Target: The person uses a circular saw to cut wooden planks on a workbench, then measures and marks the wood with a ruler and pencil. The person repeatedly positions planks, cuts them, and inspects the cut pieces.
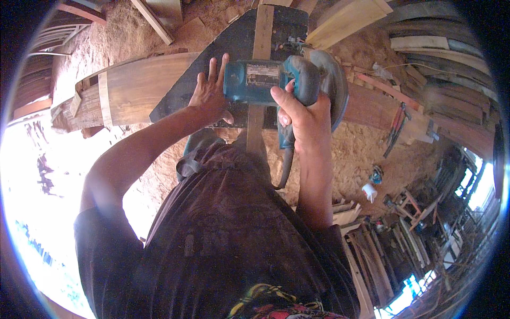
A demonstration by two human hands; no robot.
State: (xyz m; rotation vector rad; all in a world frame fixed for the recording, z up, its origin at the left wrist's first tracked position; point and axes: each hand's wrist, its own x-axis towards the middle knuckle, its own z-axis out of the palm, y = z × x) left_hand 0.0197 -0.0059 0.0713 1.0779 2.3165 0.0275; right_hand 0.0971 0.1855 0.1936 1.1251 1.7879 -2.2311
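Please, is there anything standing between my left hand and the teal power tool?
Nothing visible stands between the left hand and the teal power tool; the hand is against or just beside its left end. The right hand grips its handle.

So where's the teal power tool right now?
Head view, upper middle: the teal power tool is over the dark board, gripped by the right hand, with the left hand at its left end.

A dark board point(228, 48) carries a narrow wooden strip point(263, 32), and the saw point(255, 93) is situated over both of them. The floor point(340, 175) is covered with brown sawdust point(122, 45), and on it there are a small white container point(370, 191), a blue-green thing point(376, 174) near it, and many pieces of wood point(372, 255)
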